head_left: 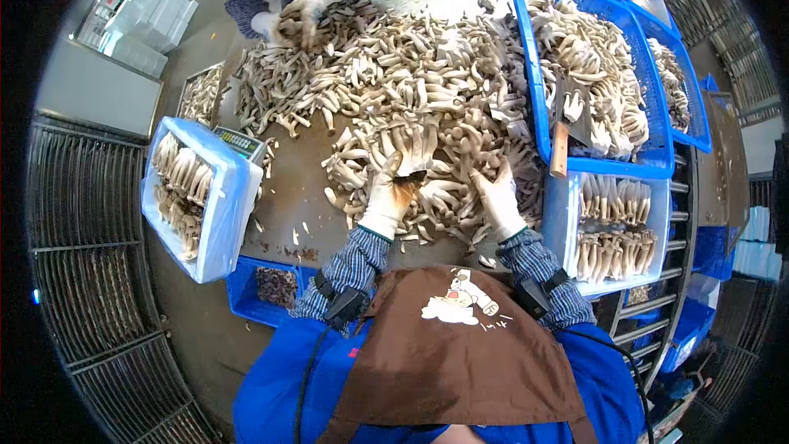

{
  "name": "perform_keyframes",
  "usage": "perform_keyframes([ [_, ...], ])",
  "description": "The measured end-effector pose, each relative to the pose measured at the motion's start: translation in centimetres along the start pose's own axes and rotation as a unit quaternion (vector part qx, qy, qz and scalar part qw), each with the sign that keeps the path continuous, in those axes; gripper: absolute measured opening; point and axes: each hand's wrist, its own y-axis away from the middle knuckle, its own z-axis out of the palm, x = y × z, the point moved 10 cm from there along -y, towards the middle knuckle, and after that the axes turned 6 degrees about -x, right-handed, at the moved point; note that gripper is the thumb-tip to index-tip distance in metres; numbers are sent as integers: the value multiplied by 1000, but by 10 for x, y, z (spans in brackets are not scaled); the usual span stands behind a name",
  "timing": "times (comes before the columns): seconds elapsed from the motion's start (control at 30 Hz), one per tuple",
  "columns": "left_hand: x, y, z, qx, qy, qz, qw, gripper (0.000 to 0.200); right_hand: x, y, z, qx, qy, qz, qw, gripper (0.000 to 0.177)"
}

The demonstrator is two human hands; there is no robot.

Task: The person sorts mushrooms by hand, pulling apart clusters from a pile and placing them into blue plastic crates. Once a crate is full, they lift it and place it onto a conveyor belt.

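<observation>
A wide heap of pale-stemmed mushrooms [444, 74] with grey-brown caps covers much of the table. At its near side, my left hand [389, 197], in a white glove stained brown at the fingers, is closed on a bunch of mushrooms [413, 141] whose white cut base faces me. My right hand [498, 204], also gloved, reaches into the heap further right. Its thumb and fingers close around mushrooms [486, 168] there, partly hidden among the others.
Across the table a co-worker's gloved hands [308, 15] handle mushrooms. A cleaver [560, 144] lies on a blue crate [538, 74] of mushrooms at right. Below it stands a white box [560, 222] with mushrooms in rows. Another filled box [234, 197] tilts beside a scale display [238, 141] at left.
</observation>
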Motion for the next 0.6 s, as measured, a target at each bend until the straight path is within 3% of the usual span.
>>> perform_keyframes([
  [0.07, -2, 7, 0, -17, -50, 11, 999, 35, -29, 4, -7, 57, 244, -110, 962, 71],
  [0.1, -4, 9, -3, -18, -50, 11, 999, 35, -60, 20, -4, 112, 330, -231, 908, 62],
  [0.17, -5, 15, 2, -70, -129, 26, 989, 37, -56, 14, 9, 12, 21, -185, 982, 47],
  [0.2, -5, 23, 29, -76, -167, 13, 983, 41, -69, 17, 24, -46, -3, -179, 983, 35],
  [0.23, -4, 25, 39, -76, -167, 14, 983, 41, -99, 26, 34, -71, 28, -193, 978, 36],
  [0.3, 0, 28, 55, -97, -290, 33, 951, 66, -130, 31, 52, -109, 12, -207, 972, 46],
  [0.33, -1, 20, 50, -146, -278, 99, 944, 77, -127, 28, 61, -118, -17, -198, 973, 53],
  [0.37, 3, 21, 60, -93, -408, 120, 900, 74, -123, 24, 68, -128, -44, -188, 973, 60],
  [0.43, 9, 36, 84, -145, -366, 159, 905, 67, -132, 19, 72, -137, -5, -201, 970, 67],
  [0.5, 27, 39, 98, -139, -466, 179, 855, 61, -106, 10, 78, -170, -185, -71, 965, 67],
  [0.6, 28, 48, 101, -141, -461, 185, 856, 58, -104, 11, 79, -180, -139, -54, 972, 70],
])
